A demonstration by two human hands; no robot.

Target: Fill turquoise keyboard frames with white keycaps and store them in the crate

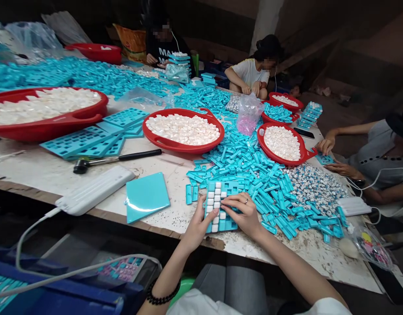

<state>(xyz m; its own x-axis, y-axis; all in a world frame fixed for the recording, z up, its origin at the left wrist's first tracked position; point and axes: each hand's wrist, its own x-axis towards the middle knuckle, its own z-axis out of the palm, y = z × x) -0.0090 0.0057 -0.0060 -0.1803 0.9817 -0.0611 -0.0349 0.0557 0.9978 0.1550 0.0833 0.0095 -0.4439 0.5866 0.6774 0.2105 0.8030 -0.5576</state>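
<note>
My left hand (199,222) holds a turquoise grid panel (232,225) by its left side, thumb lying over the front. White keycap-like pieces (217,191) fill some of the panel's square openings, mostly in the left columns. Over the middle of the panel, my right hand (245,215) has its fingers bent and drawn together, fingertips at the white pieces; whatever they pinch is hidden. Two small turquoise strips (191,193) lie just beyond my left hand. A flat glossy turquoise plate (147,197) rests to the left.
Red basins of white pieces (183,146) (280,159) stand behind loose turquoise strips (234,159). A black-handled mallet (123,158), a white power strip (96,190) and stacked grid panels (80,142) lie left. A co-worker's hands (332,166) work at right; two people sit opposite.
</note>
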